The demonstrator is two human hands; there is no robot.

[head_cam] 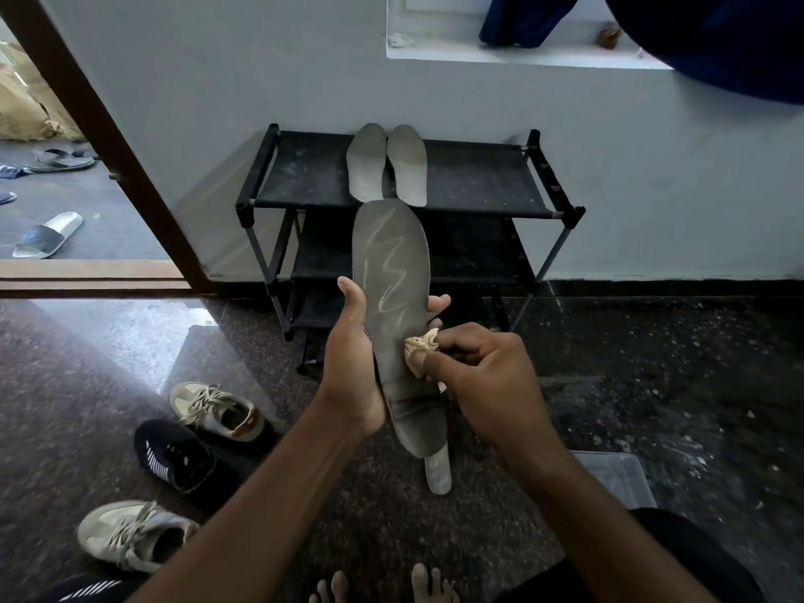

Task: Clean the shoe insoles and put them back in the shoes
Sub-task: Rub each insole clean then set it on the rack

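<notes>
In front of the rack [409, 202], left hand [354, 367] grips insole [391, 298], right hand [483, 376] pinching cloth [420, 346].

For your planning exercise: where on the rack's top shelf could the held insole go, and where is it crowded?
Top shelf: bare left and right of the two resting insoles, out to both ends. Crowded: the middle, under them.

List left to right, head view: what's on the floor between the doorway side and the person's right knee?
nearest beige sneaker → black sneaker → second beige sneaker → gray insole, partly hidden behind the held one → clear plastic tub
</notes>
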